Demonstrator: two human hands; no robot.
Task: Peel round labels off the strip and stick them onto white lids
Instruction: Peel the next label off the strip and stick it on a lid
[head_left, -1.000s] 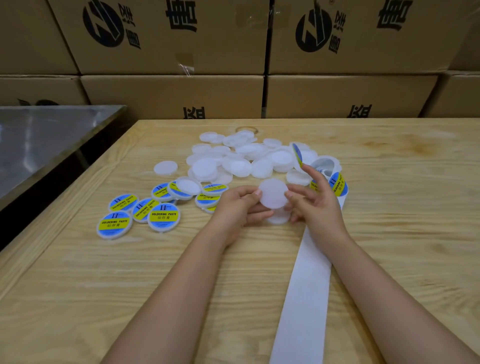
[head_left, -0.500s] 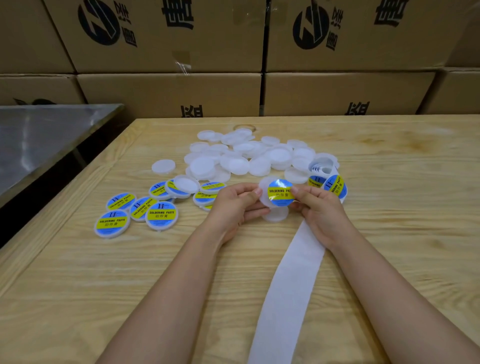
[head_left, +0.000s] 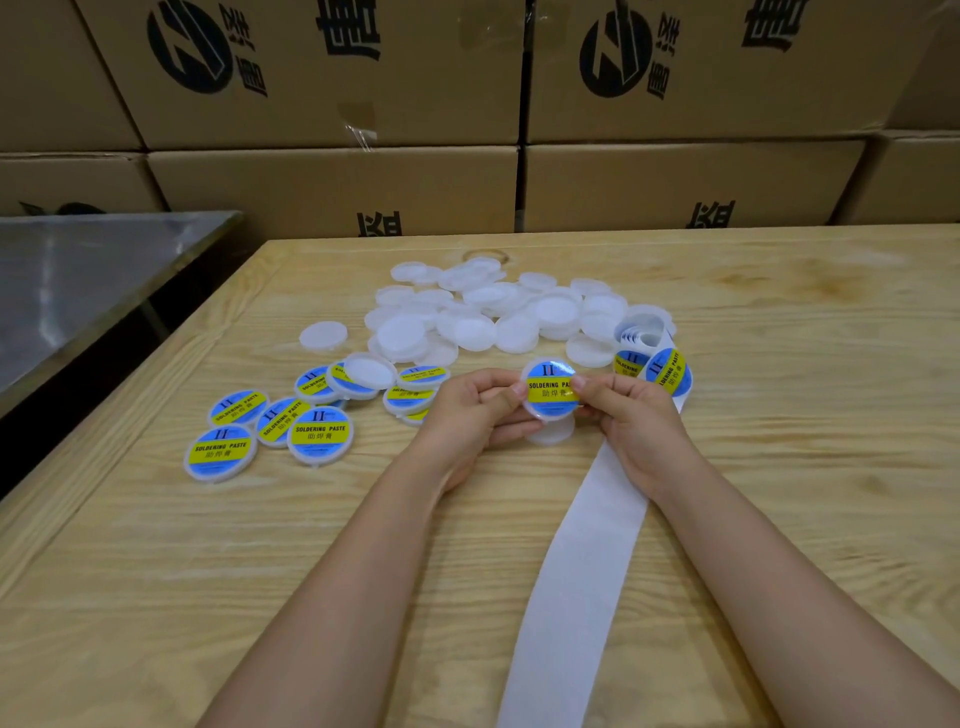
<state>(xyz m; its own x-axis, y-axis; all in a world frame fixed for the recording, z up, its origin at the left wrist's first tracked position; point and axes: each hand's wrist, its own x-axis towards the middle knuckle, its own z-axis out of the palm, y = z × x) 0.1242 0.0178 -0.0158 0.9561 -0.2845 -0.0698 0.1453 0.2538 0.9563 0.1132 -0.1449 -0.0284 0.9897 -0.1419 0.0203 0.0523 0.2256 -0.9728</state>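
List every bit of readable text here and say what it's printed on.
"II": top of the held lid and of the labelled lids on the table.
"SOLDERING PASTE": their yellow band; the right hand covers its end on the held lid.
"助焊膏": beneath that.
Lower fine print: too small.
Cardboard boxes: big black characters, cropped, unreadable.

Boxes and tables.
Printed cardboard boxes (head_left: 332, 187) (stacked) behind the wooden table (head_left: 156, 597); a steel table (head_left: 93, 280) at left.
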